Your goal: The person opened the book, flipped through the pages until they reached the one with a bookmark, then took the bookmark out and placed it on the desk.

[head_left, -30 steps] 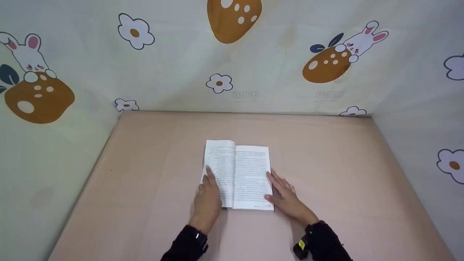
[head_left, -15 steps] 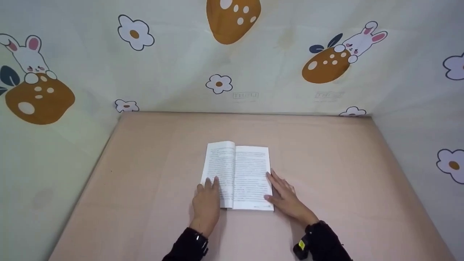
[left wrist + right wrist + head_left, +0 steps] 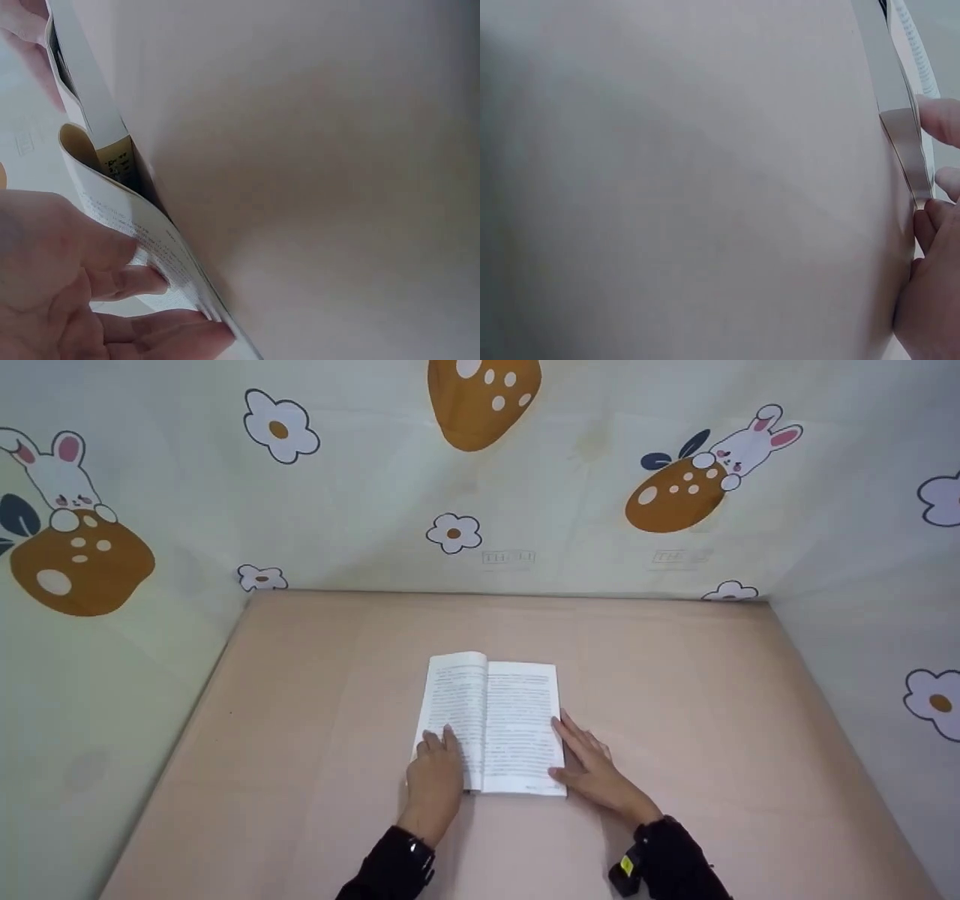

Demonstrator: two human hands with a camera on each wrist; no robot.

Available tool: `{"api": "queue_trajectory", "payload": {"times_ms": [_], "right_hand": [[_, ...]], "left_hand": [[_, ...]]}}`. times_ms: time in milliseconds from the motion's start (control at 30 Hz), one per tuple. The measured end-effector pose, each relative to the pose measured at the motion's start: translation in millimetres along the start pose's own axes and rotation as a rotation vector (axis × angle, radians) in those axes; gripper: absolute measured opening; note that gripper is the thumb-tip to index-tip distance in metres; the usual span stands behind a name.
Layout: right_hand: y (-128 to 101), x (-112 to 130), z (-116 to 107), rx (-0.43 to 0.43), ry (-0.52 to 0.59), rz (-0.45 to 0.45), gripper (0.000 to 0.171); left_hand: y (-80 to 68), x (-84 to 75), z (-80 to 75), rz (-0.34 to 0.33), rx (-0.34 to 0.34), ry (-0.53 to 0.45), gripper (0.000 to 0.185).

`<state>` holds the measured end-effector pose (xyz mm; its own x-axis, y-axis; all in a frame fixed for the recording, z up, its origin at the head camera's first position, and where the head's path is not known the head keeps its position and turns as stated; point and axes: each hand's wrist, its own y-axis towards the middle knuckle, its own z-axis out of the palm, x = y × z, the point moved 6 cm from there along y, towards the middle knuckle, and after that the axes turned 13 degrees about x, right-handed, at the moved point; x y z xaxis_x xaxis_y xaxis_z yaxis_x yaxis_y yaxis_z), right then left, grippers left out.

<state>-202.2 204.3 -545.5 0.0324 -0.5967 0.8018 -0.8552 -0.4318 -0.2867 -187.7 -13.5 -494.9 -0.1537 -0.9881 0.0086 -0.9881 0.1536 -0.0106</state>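
Observation:
A paperback book [image 3: 523, 720] lies open on the table, its printed pages facing up. The left side curves up near the spine. My left hand [image 3: 436, 780] rests on the lower part of the left page. In the left wrist view, its extended fingers [image 3: 184, 337] press that page near its outer edge, and the page bows up into a loop over the yellowish sheet beneath. My right hand [image 3: 600, 780] lies at the book's right edge, thumb and forefinger on the page margin. Its other fingers [image 3: 926, 229] sit against the side of the page stack in the right wrist view.
A pinkish-beige cover spreads over the table [image 3: 300, 697]. Behind and at both sides stands a pale cloth wall [image 3: 360, 510] printed with flowers, rabbits and brown fruit. Each dark sleeve carries a wrist device, such as the black one [image 3: 624, 874] on the right.
The left hand has slid down the left page, its fingers bending a little and moving inward. The left page's top edge has dropped slightly. My right hand has barely moved.

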Motion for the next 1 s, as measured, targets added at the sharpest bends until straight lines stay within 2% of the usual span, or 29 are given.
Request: {"api": "queue_trajectory", "payload": {"times_ms": [67,167,300,400,467,633,767,1000], "right_hand": [[0,0,0,0.001,-0.003,0.0,0.079],[0,-1,0,0.005,-0.023,0.002,0.085],[-1,0,1,0.021,-0.064,-0.002,0.091],[-3,2,1,0.041,-0.087,-0.018,0.093],[-4,3,0,0.052,-0.09,-0.022,0.093],[-5,5,-1,0.07,-0.094,-0.038,0.094],[-4,6,0,0.074,-0.091,-0.038,0.094],[-3,5,1,0.069,-0.065,0.018,0.094]], "left_hand": [[1.3,-0.1,-1.0,-0.003,-0.006,-0.016,0.041],[3.6,-0.8,-0.7,-0.012,0.006,-0.009,0.067],[6.7,-6.2,4.8,-0.014,0.087,0.096,0.095],[9.3,-11.5,7.3,-0.027,0.148,0.166,0.108],[11.4,-14.2,7.6,-0.045,0.191,0.185,0.112],[15.3,-18.4,8.1,-0.106,0.263,0.156,0.12],[17.3,-21.6,9.1,-0.135,0.274,0.182,0.122],[16.7,-23.3,7.6,-0.143,0.266,0.274,0.122]]}}
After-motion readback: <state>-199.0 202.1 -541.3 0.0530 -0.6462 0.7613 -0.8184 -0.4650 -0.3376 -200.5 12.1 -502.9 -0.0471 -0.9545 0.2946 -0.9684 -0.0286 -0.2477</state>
